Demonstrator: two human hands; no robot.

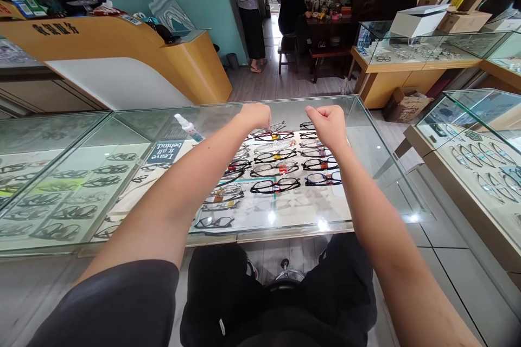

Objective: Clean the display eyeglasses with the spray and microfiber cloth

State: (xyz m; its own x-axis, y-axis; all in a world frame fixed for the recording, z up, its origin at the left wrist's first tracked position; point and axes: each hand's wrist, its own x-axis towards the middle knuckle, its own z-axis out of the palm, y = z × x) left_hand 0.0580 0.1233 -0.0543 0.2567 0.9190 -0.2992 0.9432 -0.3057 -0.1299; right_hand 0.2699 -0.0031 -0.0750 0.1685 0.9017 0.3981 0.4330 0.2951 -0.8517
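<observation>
Both my arms reach over a glass display case holding rows of eyeglasses. My left hand is closed above the far end of the middle row, beside a thin-framed pair; whatever its fingers hold is too small to make out. My right hand is closed over the far end of the right row, near a dark pair; its grasp is unclear too. Closer to me lie black glasses and blue-tinted ones. A white spray bottle lies left of my left hand.
A blue printed card is at the left. Beyond the case are a wooden counter, a standing person and a seated person. More glass cases stand at the right.
</observation>
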